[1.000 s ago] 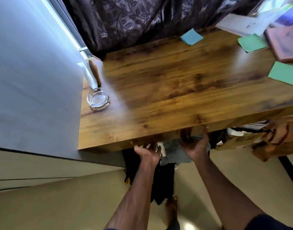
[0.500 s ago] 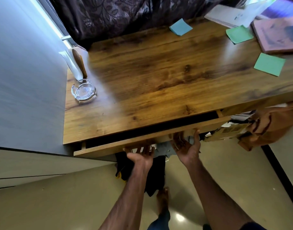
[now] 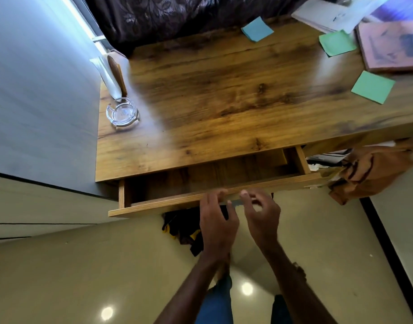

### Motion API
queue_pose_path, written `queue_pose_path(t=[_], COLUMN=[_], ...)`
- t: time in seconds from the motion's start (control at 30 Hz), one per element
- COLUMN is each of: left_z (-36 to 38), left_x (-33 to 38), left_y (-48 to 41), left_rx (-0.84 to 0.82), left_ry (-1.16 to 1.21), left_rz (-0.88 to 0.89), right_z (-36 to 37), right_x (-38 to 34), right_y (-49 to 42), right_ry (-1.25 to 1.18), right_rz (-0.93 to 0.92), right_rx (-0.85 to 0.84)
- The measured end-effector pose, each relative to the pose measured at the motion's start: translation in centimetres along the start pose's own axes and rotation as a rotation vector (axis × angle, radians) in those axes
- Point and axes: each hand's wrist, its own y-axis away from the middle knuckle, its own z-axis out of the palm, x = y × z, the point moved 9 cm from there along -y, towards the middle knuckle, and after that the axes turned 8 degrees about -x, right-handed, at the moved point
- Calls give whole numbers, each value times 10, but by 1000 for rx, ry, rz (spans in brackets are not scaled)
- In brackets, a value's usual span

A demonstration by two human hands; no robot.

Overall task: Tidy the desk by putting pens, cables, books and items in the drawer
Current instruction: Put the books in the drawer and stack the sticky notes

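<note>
The long light-wood drawer (image 3: 177, 204) now stands much further out than half a second ago, when only a narrow dark gap showed, and both hands have come up from under its front panel to lie over it. The exposed part of the drawer shows its bare wooden bottom. The left hand (image 3: 218, 216) is back-up with its fingertips at the top edge of the front panel; blur hides whether they grip it. The right hand (image 3: 261, 213), just beside it, has loosely curled fingers and holds nothing. Above the drawer, the brown wood-grain desk top (image 3: 224, 101) carries a round clear glass ashtray (image 3: 122, 112) near its left edge. At the far right lie a square blue sticky note (image 3: 257, 29), two green sticky notes (image 3: 337, 43), a flat pink book (image 3: 392, 45) and white papers (image 3: 327, 15). A crumpled brown bag (image 3: 371, 171) hangs just right of the drawer, and dark cloth (image 3: 182, 225) lies on the floor beneath it
</note>
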Motion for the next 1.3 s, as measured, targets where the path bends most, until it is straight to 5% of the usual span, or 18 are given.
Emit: queue_pose_path(t=[0.07, 0.23, 0.53, 0.9, 1.3], left_z=[7, 34, 46, 77, 107], left_x=[9, -11, -4, -13, -41], left_y=[-23, -49, -10, 74, 142], left_rx=[-59, -335, -705, -1121, -1465], left_ry=[-266, -687, -689, -762, -716], left_rz=[131, 84, 89, -2, -161], right_z=[15, 38, 20, -21, -50], right_x=[-9, 19, 31, 62, 95], right_y=[-24, -53, -3, 60, 135], right_ry=[313, 824, 854, 663, 582], right_rz=[-169, -72, 12, 365, 530], right_rx=[-114, -427, -554, -866, -928])
